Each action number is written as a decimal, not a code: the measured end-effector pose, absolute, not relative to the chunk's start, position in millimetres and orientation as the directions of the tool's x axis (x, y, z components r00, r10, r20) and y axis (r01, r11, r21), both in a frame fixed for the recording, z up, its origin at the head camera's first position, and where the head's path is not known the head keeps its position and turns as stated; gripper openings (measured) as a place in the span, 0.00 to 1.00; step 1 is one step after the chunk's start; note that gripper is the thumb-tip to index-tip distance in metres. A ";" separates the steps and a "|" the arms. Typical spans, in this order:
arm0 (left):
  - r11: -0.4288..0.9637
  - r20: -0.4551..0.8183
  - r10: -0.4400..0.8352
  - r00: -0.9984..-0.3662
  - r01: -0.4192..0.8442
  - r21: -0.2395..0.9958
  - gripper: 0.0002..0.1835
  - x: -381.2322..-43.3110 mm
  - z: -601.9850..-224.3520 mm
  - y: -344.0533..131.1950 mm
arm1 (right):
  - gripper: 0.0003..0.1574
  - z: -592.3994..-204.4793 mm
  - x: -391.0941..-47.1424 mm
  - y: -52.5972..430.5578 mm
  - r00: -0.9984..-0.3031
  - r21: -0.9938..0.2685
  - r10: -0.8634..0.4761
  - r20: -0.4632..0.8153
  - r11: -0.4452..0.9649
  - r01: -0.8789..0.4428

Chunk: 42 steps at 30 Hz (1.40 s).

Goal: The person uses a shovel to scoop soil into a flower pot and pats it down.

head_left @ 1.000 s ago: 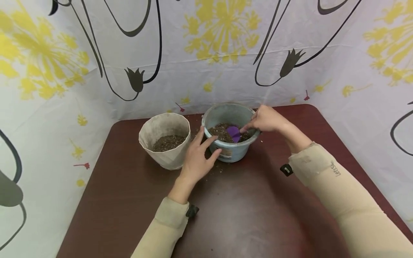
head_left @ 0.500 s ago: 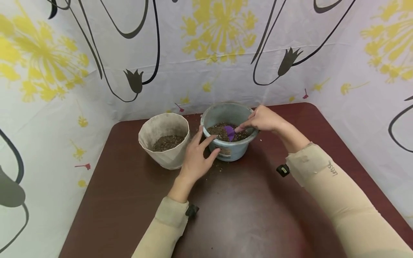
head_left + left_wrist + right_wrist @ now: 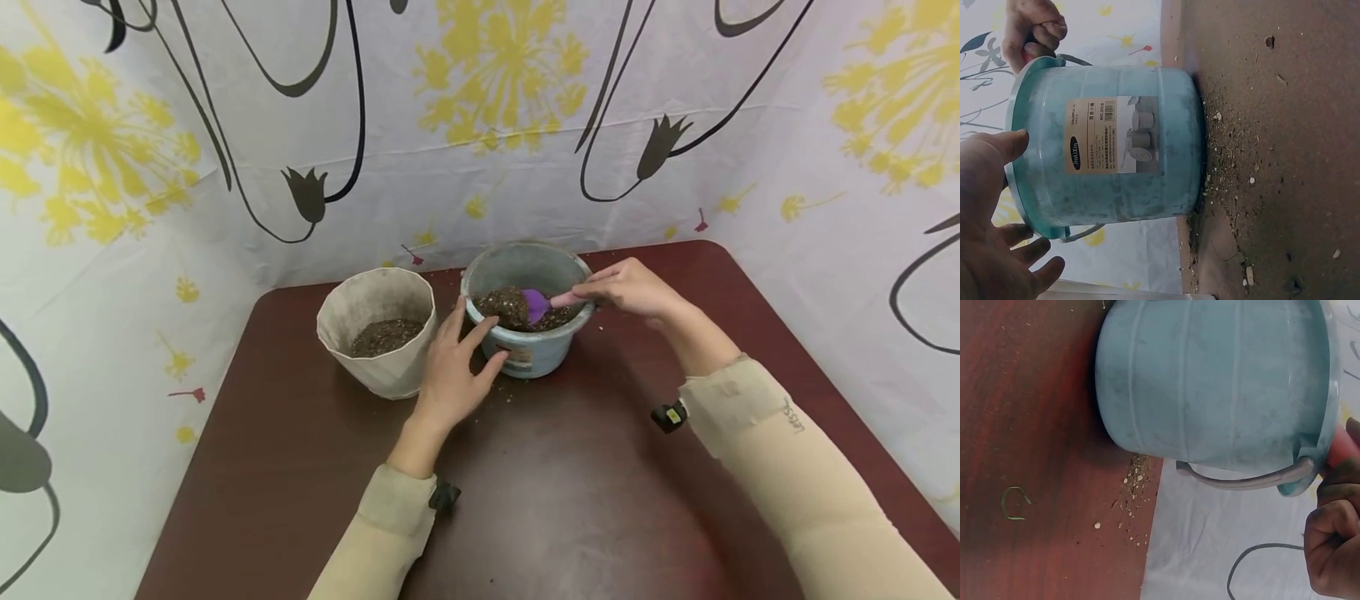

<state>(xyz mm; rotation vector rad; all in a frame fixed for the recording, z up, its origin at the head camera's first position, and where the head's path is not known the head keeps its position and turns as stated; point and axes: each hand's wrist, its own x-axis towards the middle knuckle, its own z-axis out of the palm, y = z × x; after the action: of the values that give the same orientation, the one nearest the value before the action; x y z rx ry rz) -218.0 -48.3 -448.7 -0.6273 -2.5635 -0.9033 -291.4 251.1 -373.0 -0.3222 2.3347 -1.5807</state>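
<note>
A blue bucket [image 3: 555, 350] with dark soil [image 3: 504, 307] inside stands near the back of the table. My right hand [image 3: 633, 290] grips the pink handle of a small trowel over the bucket's right rim. The trowel's purple blade [image 3: 536, 307] lies against the soil, its tip hidden. My left hand [image 3: 450, 375] touches the bucket's left rim with spread fingers; in the left wrist view the thumb and fingertips are at the rim of the labelled bucket [image 3: 1175, 137]. Left of it stands a white faceted pot [image 3: 397, 372] with soil [image 3: 386, 337] in the bottom.
The dark red table [image 3: 300, 500] carries scattered soil crumbs [image 3: 1216, 187] around the bucket's base. A thin green curl [image 3: 1015, 503] lies on the table in the right wrist view. The bucket's grey bail handle [image 3: 1247, 481] hangs at its side. A patterned cloth [image 3: 450, 192] hangs behind.
My right hand has drawn back to the right and risen slightly, showing more of the pink handle. The trowel blade has shifted left and turned in the soil. My left hand has stayed at the rim.
</note>
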 end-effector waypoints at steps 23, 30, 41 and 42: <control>0.700 0.441 0.275 -0.855 0.492 0.518 0.28 -217.2 -451.7 -49.7 | 0.17 -378.9 -263.3 270.0 -0.973 -0.948 -0.229 -0.011 0.313 -0.063; 0.694 0.414 0.288 -0.864 0.486 0.532 0.31 -216.7 -449.8 -50.9 | 0.18 -381.0 -259.7 266.1 -0.973 -0.956 -0.229 0.011 0.282 -0.077; 0.707 0.541 0.259 -0.800 0.539 0.458 0.34 -209.8 -414.5 -83.2 | 0.20 -358.7 -271.2 244.4 -0.969 -0.976 -0.246 -0.001 0.213 -0.053; 0.713 0.555 0.247 -0.794 0.537 0.451 0.33 -209.6 -412.2 -88.4 | 0.19 -356.4 -272.1 241.4 -0.969 -0.973 -0.246 0.001 0.222 -0.057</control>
<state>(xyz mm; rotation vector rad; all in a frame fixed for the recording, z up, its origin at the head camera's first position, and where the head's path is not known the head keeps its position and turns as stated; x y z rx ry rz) -209.6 -88.4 -412.2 -0.6005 -2.4575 -0.8493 -272.1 241.4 -356.4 -0.2921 2.3309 -1.8464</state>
